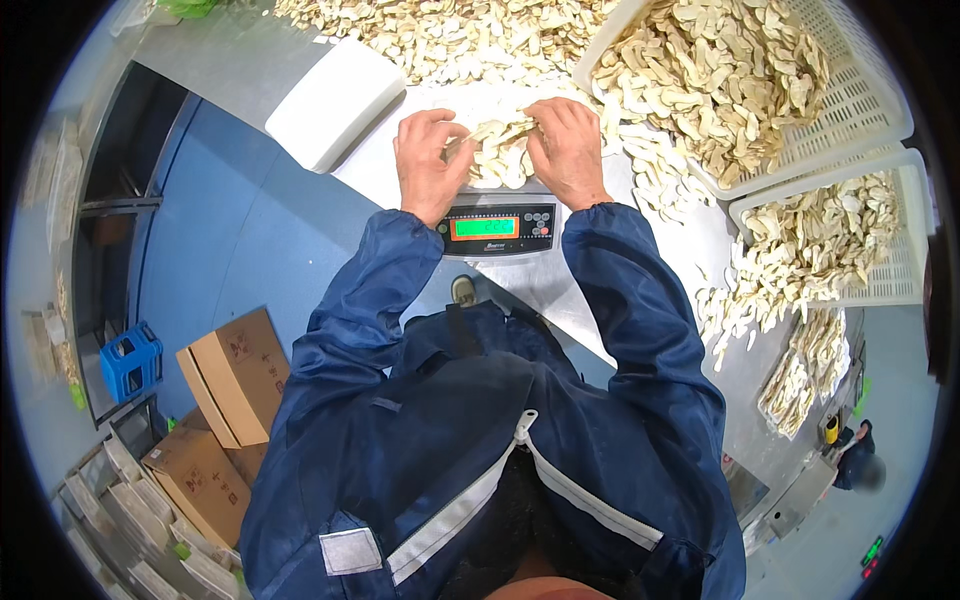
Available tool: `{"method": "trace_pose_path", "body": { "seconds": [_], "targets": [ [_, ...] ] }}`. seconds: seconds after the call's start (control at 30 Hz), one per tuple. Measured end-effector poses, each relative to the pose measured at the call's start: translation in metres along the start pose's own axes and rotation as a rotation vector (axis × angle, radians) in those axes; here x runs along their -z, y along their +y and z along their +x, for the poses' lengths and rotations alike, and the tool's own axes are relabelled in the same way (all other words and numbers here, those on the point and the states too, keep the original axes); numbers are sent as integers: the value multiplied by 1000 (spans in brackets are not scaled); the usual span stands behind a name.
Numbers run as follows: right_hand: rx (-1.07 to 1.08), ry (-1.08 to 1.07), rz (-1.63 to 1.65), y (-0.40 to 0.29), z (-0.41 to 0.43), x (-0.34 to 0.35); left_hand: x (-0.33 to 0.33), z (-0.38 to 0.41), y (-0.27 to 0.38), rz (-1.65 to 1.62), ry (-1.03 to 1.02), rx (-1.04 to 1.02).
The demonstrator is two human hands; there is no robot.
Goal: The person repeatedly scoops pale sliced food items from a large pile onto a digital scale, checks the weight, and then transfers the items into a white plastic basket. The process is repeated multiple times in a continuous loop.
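A heap of pale dried slices (pixel 499 161), which look like mushroom, lies on a digital weighing scale (pixel 540 244) with a lit green display. My left hand (pixel 431 161) is at the heap's left side, with slices between its thumb and curled fingers. On the opposite side, my right hand (pixel 571 150) has its fingertips and thumb around slices at the heap's upper right edge. The heap hides most of the scale's platform. Both wrists hang just above the scale's front panel.
A white plastic block or box (pixel 334 105) lies left of the scale on the metal table (pixel 217 56). More slices (pixel 465 37) spread behind it. Two white perforated crates (pixel 847 142) (pixel 911 225) of slices stand right. Filled trays (pixel 806 367), cardboard boxes (pixel 240 375) and a distant person (pixel 859 457) are also visible.
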State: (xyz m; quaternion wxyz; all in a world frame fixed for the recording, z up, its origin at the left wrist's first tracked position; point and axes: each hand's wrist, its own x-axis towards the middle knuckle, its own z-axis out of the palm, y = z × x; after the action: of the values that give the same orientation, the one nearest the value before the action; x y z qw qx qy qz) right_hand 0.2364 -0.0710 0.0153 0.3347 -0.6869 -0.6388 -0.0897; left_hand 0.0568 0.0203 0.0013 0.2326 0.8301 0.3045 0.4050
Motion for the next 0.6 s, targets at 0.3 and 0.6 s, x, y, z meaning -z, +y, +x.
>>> {"method": "trace_pose_path", "body": {
  "seconds": [0.3, 0.6],
  "targets": [
    [-64, 182, 279, -6, 14, 13, 29, 1, 7, -693, 188, 432],
    [-645, 205, 663, 66, -114, 89, -21, -86, 100, -586, -579, 395]
  ]
}}
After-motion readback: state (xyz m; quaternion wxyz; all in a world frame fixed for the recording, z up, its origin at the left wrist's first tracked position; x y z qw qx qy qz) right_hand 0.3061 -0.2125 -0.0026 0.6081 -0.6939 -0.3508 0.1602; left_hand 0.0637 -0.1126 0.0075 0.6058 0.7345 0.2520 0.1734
